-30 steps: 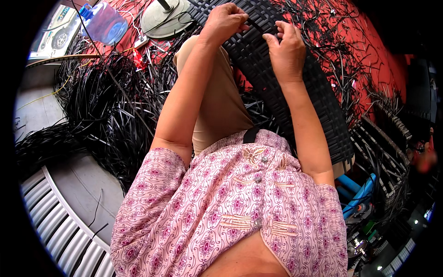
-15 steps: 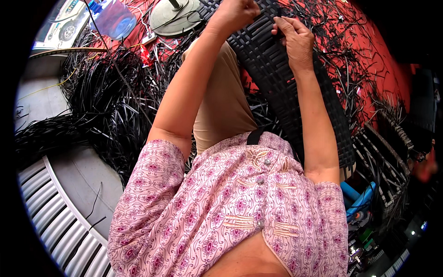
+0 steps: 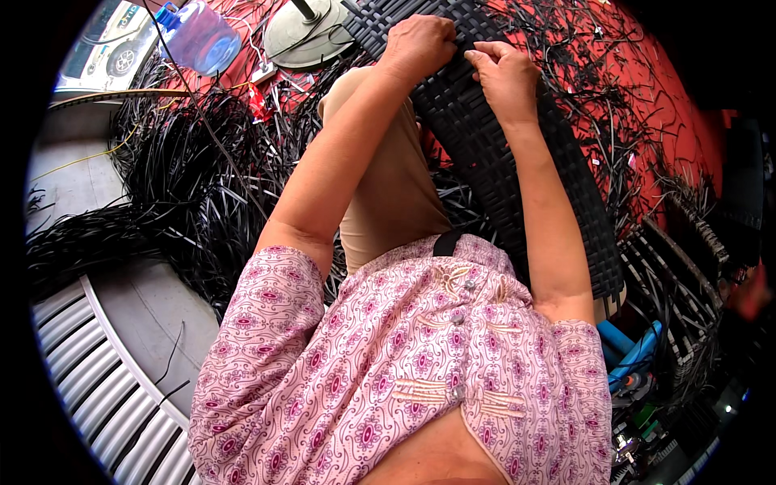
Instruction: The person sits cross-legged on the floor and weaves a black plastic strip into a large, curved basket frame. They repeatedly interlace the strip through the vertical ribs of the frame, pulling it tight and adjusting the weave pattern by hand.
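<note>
A long black woven panel [image 3: 477, 149] of flat strips slants from the top middle down along the right side of my lap. My left hand [image 3: 420, 48] lies over its far part with the fingers closed; what they hold, if anything, is hidden. Just right of it, my right hand [image 3: 505, 85] is above the weave, thumb and fingertips pinched together and pointing toward the left hand. Any strip between those fingertips is too dark and small to make out against the black weave.
Loose black strips [image 3: 174, 162] are heaped at my left, and scraps litter the red floor [image 3: 659, 113]. A round grey base [image 3: 303, 40] with a pole, a clear blue jug [image 3: 202, 40] and a white power strip [image 3: 263, 73] stand far left. A slatted metal piece [image 3: 97, 380] lies near left.
My left hand has come nearer to me along the woven panel. My right hand has shifted slightly left and nearer, its thumb and fingertips still together.
</note>
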A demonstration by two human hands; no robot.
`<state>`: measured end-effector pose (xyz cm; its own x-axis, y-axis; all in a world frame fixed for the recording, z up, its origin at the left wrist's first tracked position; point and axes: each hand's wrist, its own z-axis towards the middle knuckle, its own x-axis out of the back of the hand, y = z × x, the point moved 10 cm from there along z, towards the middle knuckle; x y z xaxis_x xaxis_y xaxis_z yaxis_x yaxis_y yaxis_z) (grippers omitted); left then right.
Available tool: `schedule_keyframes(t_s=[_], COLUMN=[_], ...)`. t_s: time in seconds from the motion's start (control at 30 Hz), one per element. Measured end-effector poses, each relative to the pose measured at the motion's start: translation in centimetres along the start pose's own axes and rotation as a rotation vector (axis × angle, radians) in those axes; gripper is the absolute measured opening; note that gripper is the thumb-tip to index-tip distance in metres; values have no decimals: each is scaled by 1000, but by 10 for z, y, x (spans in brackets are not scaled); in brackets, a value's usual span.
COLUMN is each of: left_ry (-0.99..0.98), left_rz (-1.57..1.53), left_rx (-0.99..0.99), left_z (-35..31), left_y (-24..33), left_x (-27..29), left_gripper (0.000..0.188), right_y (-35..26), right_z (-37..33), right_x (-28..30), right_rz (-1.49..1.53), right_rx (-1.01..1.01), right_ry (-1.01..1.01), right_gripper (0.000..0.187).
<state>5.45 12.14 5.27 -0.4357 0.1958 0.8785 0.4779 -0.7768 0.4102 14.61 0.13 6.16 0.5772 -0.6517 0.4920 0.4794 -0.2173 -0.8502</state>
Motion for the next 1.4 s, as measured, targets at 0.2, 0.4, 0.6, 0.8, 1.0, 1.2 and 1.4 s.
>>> schedule_keyframes(t_s=[0.2, 0.4, 0.6, 0.8, 1.0, 1.2, 1.4], left_ry=[105, 33, -204, -199, -181, -168, -131], left_rz=[54, -202, -516, -752, -768, -701, -485], left_rx=[20, 34, 243, 270, 267, 241, 166], left_z=[-6, 3, 5, 13, 14, 14, 11], left_y=[9, -11, -29, -49, -49, -52, -37], left_x=[0, -7, -23, -49, -46, -46, -26], left_gripper=[21, 20, 20, 20, 20, 21, 21], right_y=[2, -11, -9, -11, -24, -21, -18], right_z=[6, 3, 5, 4, -2, 1, 4], right_x=[-6, -8, -12, -14, -19, -24, -27], right_rz=[-169, -357, -392, -417, -547, -560, -610], right_rx=[61, 123, 91, 86, 128, 174, 170], right_ry=[-12, -11, -31, -42, -20, -20, -20], right_gripper=[25, 23, 22, 21, 18, 17, 17])
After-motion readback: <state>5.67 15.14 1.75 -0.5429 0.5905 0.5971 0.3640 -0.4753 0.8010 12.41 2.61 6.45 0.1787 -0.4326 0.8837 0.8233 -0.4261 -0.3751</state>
